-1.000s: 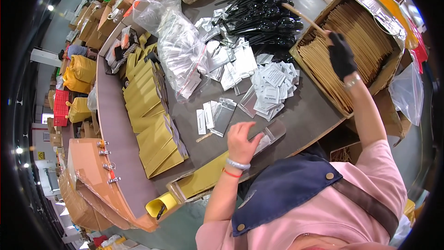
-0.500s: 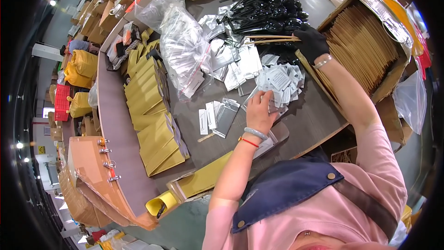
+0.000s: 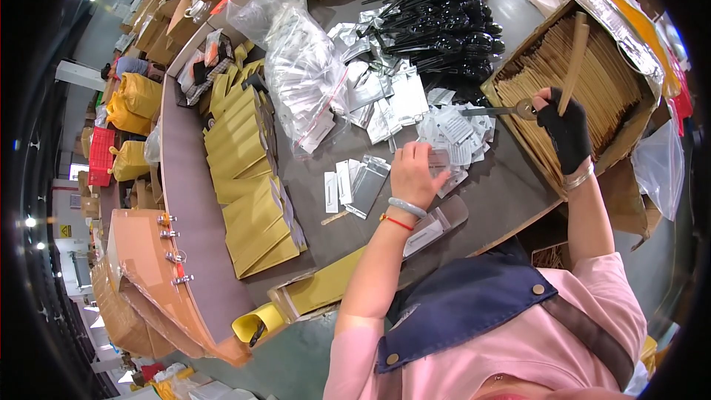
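My right hand (image 3: 569, 133), in a black fingerless glove, is closed over the near-left edge of a box. It holds a long flat brown strip (image 3: 574, 67) that points up and away. A thin dark plastic spoon (image 3: 492, 111) sticks out leftward from its thumb, its rounded end by the fingertips. My bare left hand (image 3: 415, 174) is bent at the edge of a heap of white printed sachets (image 3: 455, 130), with a small clear packet (image 3: 438, 160) between thumb and fingers. Black wrapped cutlery (image 3: 452, 22) lies piled behind the sachets.
The cardboard box (image 3: 529, 152) is packed with brown strips (image 3: 570, 78). Silver packets (image 3: 404, 96) and a clear bag of white packets (image 3: 300, 67) lie mid-table. At left are yellow-gold sleeves (image 3: 241, 152); a yellow chute (image 3: 326, 281) runs along the near edge.
My right hand has moved from beside the black cutlery toward me and right, over the box. The brown strip has swung from level to upright; a dark spoon now shows. My left hand barely moved.
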`<state>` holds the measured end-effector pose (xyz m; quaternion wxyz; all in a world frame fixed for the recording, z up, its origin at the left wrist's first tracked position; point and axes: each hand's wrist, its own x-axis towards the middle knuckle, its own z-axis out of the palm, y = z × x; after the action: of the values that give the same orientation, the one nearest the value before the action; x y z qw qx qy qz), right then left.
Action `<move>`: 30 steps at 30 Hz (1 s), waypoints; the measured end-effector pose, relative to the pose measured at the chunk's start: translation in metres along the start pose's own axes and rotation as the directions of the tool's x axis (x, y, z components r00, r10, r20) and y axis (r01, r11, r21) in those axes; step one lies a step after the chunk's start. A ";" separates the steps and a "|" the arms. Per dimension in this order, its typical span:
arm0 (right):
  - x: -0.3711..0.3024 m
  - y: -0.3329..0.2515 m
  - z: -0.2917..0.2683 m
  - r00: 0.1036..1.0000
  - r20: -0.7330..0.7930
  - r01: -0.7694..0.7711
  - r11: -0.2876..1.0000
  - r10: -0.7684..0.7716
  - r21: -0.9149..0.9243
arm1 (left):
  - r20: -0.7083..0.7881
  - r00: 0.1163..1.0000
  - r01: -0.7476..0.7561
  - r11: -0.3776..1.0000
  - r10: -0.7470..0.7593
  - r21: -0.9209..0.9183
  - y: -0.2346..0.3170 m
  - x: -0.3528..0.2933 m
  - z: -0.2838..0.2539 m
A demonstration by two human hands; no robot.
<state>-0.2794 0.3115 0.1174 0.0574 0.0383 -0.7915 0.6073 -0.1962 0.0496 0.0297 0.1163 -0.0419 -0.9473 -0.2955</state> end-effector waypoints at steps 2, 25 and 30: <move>-0.011 -0.002 0.001 0.999 0.026 -0.027 0.999 0.026 0.044 | -0.021 1.000 0.014 0.999 -0.015 -0.030 -0.003 -0.005 -0.002; -0.093 0.057 0.086 0.543 0.763 -0.294 0.931 0.350 -0.218 | 0.079 0.995 0.031 0.952 -0.058 0.305 0.017 -0.189 -0.050; -0.103 0.038 0.093 0.563 0.784 0.691 0.669 -0.260 -0.275 | 0.072 0.994 0.066 0.969 -0.086 0.240 0.000 -0.201 -0.070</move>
<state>-0.1864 0.2304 0.0436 -0.0610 0.4657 -0.8478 0.2464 0.0121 0.0077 0.0363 0.0702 -0.0035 -0.9807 -0.1824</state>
